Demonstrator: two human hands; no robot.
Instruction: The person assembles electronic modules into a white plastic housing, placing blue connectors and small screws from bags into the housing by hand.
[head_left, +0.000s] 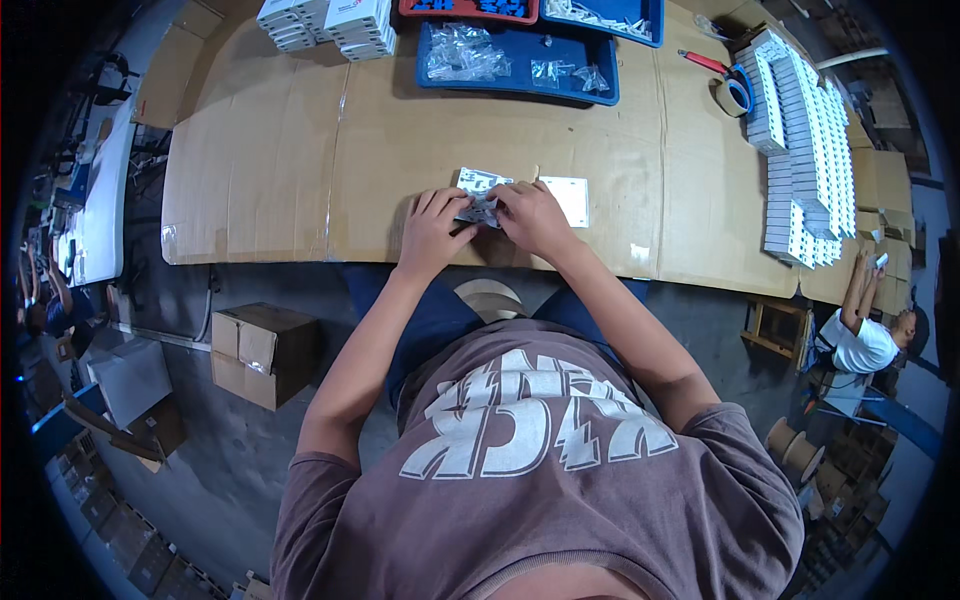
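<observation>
- Got the bare left hand (434, 225) curled inward, thumb and fingers closed on the left side of a small, flat, white-and-blue printed packet (482, 181), close to the front edge of a wide table covered in brown cardboard (250, 170).
- Got the bare right hand (535, 218) bent over the same packet, fingertips gripping at its right side.
- Can't really make out the exact grip, too tiny and half covered by fingers from up here.
- Have a flat white rectangular card (568, 200) lying just beside the right hand.
- Farther back, have a shallow blue plastic tray (520, 91) with clear plastic bags (465, 55) inside, plus a red tray (468, 15) of blue parts just behind.
- Off to the right, see a round tan tape roll (733, 97) near long stacked rows of small white boxes (805, 145).
</observation>
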